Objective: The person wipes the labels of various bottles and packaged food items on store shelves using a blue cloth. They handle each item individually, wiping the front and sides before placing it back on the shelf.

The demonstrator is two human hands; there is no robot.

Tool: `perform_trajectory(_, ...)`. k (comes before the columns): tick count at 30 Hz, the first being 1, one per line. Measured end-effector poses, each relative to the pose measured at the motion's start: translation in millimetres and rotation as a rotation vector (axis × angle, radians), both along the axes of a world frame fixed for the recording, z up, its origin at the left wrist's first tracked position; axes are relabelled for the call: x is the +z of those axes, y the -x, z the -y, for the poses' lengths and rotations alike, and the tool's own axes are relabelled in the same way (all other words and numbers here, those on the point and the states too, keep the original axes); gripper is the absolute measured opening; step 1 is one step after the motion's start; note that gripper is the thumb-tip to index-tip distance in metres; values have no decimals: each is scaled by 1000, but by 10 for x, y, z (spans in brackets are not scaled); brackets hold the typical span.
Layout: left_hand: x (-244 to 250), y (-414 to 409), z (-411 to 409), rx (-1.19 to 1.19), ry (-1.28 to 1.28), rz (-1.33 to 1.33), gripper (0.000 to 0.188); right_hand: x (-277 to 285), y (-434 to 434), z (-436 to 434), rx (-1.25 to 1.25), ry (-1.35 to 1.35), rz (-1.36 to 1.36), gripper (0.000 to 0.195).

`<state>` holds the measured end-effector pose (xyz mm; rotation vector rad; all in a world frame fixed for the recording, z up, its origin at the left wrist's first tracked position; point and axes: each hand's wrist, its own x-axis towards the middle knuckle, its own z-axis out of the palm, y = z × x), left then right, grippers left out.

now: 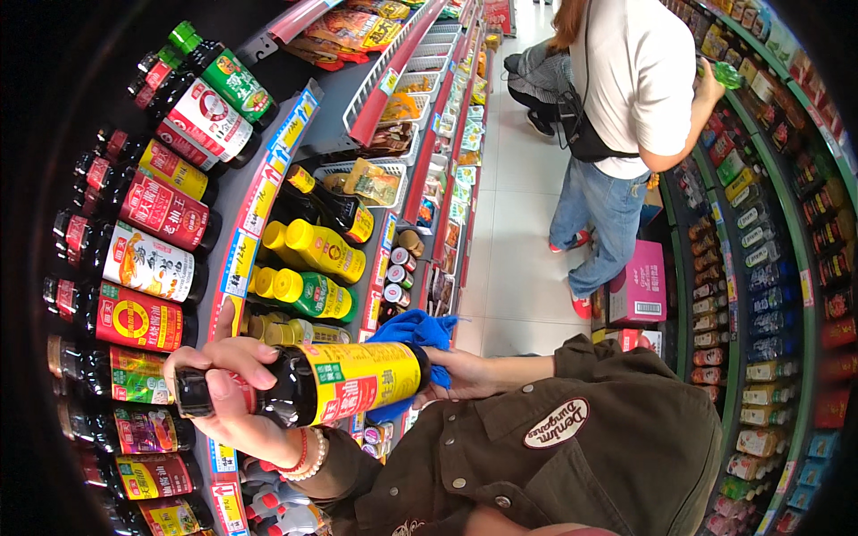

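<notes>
My left hand [234, 382], with a red cord and a pearl bracelet at the wrist, grips the neck of a dark glass soy sauce bottle [365, 382]. The bottle lies nearly level, its dark cap toward the shelf and its yellow and red label in view. At its base, my right hand [459, 372] holds a bunched blue cloth [419, 331], which spreads behind and below the bottle. That hand's fingers are partly hidden by cloth and bottle. Beside my left hand stands a row of dark sauce bottles [147, 318] with red, white and green labels.
A lower shelf holds yellow-capped bottles [325, 248], small jars [400, 268] and white baskets [405, 181] of packets. Across the tiled aisle [506, 268], a person [603, 134] holds a green bottle [728, 75]. A pink carton [637, 281] sits by the drink shelves [730, 281].
</notes>
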<state>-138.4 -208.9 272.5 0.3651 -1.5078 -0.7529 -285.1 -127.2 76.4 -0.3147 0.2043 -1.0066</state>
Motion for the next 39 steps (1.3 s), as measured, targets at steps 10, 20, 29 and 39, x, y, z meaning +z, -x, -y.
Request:
perform_trajectory(10, 31, 171, 120, 124, 153, 72, 25, 72, 382, 127, -551, 179, -658, 50)
perform_trajectory(20, 50, 281, 204, -7, 33, 39, 18, 491, 1065, 365, -773, 904, -1230, 61)
perform_trajectory(29, -27, 439, 216, 205, 157, 285, 32, 1171, 611, 588, -660, 1110, -1485, 94)
perform_trajectory(39, 290, 773, -68, 263, 916, 319, 17, 1144, 418, 1199, -1402, 1345, -1237, 82)
